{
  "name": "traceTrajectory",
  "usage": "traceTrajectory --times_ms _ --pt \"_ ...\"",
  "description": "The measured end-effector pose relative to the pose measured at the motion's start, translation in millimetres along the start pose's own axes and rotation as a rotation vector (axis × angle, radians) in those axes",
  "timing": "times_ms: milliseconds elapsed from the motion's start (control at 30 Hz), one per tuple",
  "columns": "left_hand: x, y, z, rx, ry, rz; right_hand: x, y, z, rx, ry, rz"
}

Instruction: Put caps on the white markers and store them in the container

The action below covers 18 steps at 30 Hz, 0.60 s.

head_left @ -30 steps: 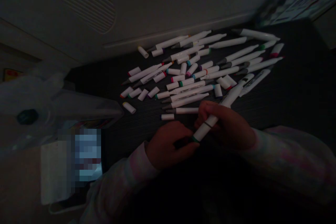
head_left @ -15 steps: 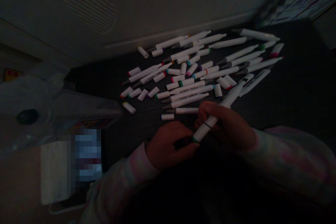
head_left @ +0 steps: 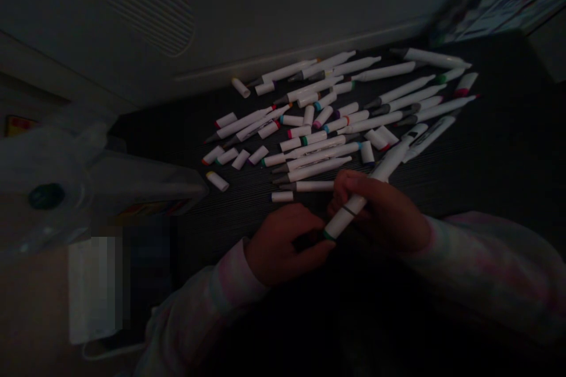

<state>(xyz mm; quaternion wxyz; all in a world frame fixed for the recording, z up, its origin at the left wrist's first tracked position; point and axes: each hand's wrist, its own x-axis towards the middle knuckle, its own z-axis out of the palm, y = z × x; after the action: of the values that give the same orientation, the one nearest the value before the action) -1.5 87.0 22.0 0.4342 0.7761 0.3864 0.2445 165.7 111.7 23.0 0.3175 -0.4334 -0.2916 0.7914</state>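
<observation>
My right hand point(head_left: 382, 206) is closed round a white marker point(head_left: 391, 159) that slants from upper right to lower left. A cap with a green end point(head_left: 339, 222) covers the marker's lower end. At that green end, my left hand point(head_left: 287, 244) is closed with thumb and forefinger touching the cap. Beyond the hands, several uncapped white markers point(head_left: 318, 156) with grey tips lie on the dark surface. Loose white caps with coloured ends, among them a blue-ended cap point(head_left: 282, 197) and a yellow-ended cap point(head_left: 217, 181), are scattered among and beside them.
A pale panel point(head_left: 287, 6) stands behind the markers. To the left is a clear plastic bag or container point(head_left: 145, 182). A white object with a cable point(head_left: 91, 294) lies lower left, partly pixelated. A colourful box point(head_left: 508, 6) stands at the upper right. The light is dim.
The bright, pixelated screen at lower left has gone dark, and the scene looks a little dimmer. Both hands and the marker have hardly moved.
</observation>
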Motion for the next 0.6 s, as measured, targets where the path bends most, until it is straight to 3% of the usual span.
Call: traceTrajectory --times_ms 600 --pt "0.2 0.1 0.2 0.007 0.008 0.008 -0.1 0.7 -0.9 0.003 -0.007 -0.019"
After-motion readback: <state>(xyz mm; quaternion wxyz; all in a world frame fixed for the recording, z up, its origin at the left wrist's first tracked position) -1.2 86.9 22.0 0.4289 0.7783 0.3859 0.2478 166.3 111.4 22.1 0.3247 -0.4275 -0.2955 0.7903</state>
